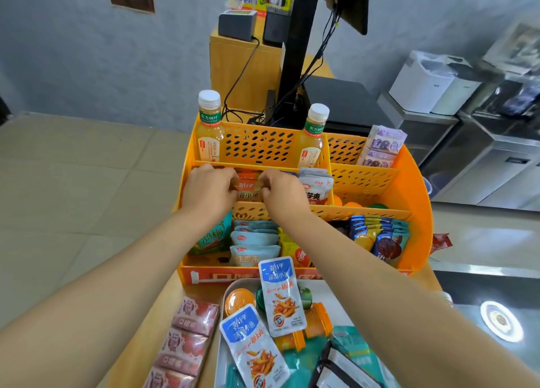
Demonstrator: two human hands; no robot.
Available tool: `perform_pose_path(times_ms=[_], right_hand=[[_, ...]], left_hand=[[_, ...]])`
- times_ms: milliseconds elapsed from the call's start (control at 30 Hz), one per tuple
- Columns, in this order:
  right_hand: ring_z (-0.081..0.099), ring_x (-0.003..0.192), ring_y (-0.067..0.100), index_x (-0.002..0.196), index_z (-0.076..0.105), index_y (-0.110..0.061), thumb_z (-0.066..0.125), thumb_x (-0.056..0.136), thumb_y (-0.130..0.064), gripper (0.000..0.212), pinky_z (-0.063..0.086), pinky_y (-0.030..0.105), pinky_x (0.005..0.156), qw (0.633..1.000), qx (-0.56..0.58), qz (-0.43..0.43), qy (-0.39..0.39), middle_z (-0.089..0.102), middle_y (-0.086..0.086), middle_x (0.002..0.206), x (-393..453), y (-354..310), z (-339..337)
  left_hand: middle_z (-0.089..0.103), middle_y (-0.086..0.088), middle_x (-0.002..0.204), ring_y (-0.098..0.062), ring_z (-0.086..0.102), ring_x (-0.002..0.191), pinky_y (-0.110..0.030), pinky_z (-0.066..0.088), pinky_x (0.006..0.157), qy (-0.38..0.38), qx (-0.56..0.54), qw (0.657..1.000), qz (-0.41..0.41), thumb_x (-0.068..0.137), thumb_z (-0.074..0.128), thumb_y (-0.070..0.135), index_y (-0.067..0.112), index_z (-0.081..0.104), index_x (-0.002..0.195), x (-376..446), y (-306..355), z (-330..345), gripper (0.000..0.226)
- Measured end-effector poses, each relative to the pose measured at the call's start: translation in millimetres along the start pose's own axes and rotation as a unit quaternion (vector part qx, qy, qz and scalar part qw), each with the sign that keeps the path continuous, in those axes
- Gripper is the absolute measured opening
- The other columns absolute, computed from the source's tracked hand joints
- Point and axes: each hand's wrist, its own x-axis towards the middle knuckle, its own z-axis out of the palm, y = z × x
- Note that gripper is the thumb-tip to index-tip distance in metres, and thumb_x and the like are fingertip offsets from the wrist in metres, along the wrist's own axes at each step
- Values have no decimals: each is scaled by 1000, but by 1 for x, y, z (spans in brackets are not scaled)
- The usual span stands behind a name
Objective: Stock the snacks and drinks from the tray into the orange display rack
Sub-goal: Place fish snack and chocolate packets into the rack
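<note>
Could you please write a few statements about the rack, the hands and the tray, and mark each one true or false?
1. Both hands, left hand and right hand, are at an orange fish-snack packet in the middle tier of the orange display rack. True.
2. Two tea bottles stand in the back tier. True.
3. The tray holds no more packets. False: two blue-topped fish-snack packets lie there.
4. The purple packets sit in the front tier. False: back right compartment.
</note>
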Motion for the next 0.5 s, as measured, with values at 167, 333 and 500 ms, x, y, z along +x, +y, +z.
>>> perform_pose_path(times_ms=[167, 333, 500], right_hand=[[66, 95, 19, 121, 58, -17, 54, 93, -4, 32, 59, 37, 79, 997, 68, 21, 6, 70, 3, 109, -6, 6, -2], [62, 76, 5, 103, 62, -24, 55, 92, -9, 20, 54, 24, 65, 989, 132, 31, 63, 66, -13, 85, -36, 19, -5], [58, 63, 7, 83, 62, -25, 57, 91, -21, 10, 49, 26, 53, 998, 46, 51, -6, 63, -11, 71, -87, 43, 3]], left_hand=[[70, 3, 95, -22, 56, 94, -38, 47, 79, 34, 15, 999, 28, 77, 78, 36, 30, 70, 98, 3, 1, 1, 24], [61, 1, 86, -23, 54, 87, -36, 46, 75, 22, 4, 999, 34, 81, 74, 36, 31, 71, 97, 3, 0, -2, 17], [61, 2, 86, -24, 57, 88, -37, 47, 76, 37, 12, 998, 47, 81, 75, 37, 26, 70, 99, 1, 4, -4, 22]])
